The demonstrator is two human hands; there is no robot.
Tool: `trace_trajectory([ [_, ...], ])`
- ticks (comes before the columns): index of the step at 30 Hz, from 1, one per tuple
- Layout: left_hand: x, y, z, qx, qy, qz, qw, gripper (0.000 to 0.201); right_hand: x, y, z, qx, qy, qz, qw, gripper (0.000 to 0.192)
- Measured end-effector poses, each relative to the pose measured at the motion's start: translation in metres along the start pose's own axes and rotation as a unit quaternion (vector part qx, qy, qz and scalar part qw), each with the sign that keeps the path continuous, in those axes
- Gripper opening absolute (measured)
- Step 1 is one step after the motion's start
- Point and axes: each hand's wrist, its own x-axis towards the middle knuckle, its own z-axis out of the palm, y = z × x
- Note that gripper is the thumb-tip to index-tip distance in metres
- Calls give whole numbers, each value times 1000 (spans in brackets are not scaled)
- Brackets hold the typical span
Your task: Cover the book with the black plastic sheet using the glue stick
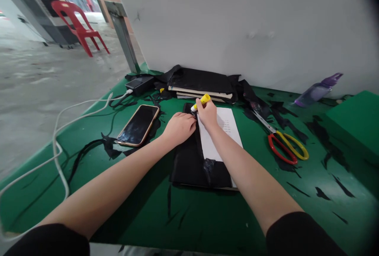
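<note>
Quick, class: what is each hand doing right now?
Left hand: pressed flat on the black fabric, holding nothing.
Right hand: closed around the yellow glue stick.

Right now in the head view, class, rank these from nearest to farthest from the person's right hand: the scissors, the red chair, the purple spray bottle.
Measured from the right hand, which grips a yellow glue stick:
1. Scissors, on the table to its right.
2. Purple spray bottle, lying far right by the wall.
3. Red chair, off the table, far upper left.

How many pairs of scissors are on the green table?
1. The scissors, with red and yellow handles, lie right of the white paper. Others may hide under the black fabric.
</note>
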Motion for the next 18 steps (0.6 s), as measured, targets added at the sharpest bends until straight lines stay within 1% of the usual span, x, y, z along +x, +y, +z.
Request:
trace_trajectory([
  [3, 0, 0, 1, 3, 1, 1, 1000, 26, -1, -1, 1, -10, -19, -14, 1000, 43],
  [6, 0, 0, 1, 3, -1, -1, 1000, 26, 0, 0, 2, 2, -30, -2, 1000, 45],
  [12, 0, 0, 1, -3, -1, -4, 1000, 26, 5, -2, 2, 124, -59, 66, 988, 45],
  [14, 0, 0, 1, -10, -1, -7, 1000, 26, 6, -3, 1, 152, -46, 87, 983, 45],
  [18, 0, 0, 0, -23, 6, -18, 1000, 25, 7, -3, -3, 179, 10, 105, 978, 43],
])
